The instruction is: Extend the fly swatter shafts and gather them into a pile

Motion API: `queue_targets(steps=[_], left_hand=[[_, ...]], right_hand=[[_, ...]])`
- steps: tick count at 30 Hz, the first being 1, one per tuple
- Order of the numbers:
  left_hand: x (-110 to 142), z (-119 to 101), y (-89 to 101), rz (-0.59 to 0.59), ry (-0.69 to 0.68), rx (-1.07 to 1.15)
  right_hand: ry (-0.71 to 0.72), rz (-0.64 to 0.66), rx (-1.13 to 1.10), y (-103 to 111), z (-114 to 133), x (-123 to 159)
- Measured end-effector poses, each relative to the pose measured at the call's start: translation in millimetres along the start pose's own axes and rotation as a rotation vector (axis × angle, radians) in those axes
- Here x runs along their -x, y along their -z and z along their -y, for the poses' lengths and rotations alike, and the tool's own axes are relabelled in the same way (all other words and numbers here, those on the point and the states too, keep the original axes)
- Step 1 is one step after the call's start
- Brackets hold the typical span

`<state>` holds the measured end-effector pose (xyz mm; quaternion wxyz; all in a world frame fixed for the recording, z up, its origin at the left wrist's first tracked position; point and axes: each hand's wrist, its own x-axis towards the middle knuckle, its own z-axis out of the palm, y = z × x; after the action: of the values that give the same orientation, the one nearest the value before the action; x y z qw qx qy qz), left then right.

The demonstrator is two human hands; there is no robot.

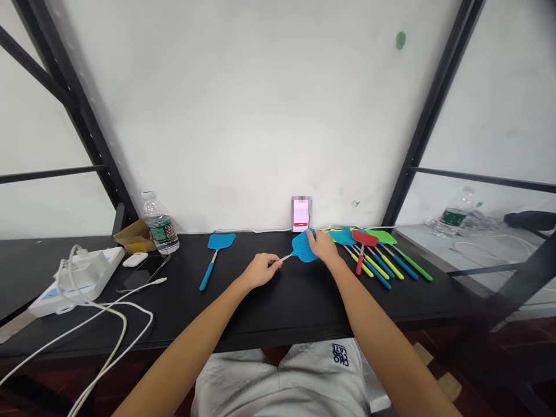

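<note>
Between my hands is a blue fly swatter (303, 249) with a perforated head, held level just above the black tabletop (278, 313). My left hand (262, 270) pinches its thin metal shaft; the handle end is hidden by that hand. On the head's upper right edge, my right hand (322, 245) is closed with its thumb and fingers. A second blue fly swatter (221, 241) lies off to the left, handle toward me. Right of my right hand, several fly swatters lie fanned out and overlapping, among them a red fly swatter (365, 238) on top and a green fly swatter (385, 237).
A phone (301, 214) leans upright against the wall. At left are a water bottle (161, 226), a cardboard box (135, 236), a dark phone (144, 272), a white case (135, 259) and a power strip (82, 278) with loose white cables (124, 330). Black metal posts flank the table.
</note>
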<state>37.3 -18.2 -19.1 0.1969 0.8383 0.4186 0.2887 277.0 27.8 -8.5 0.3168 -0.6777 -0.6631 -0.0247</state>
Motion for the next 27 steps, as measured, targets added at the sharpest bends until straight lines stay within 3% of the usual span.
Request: queue_targets(steps=[11,23,27], left_hand=[[1.4,0.1,-2.3,-0.048,-0.023,-0.062],[8.8,-7.7,-3.6,-0.068,0.025,-0.313],[4.5,-9.1,-1.6,-0.091,0.009,-0.270]], right_hand=[[-0.037,0.058,0.059,3.7,9.8,2.1],[-0.072,0.189,0.052,-0.4,3.9,-0.2],[-0.165,0.079,-0.157,0.6,0.8,-1.6]])
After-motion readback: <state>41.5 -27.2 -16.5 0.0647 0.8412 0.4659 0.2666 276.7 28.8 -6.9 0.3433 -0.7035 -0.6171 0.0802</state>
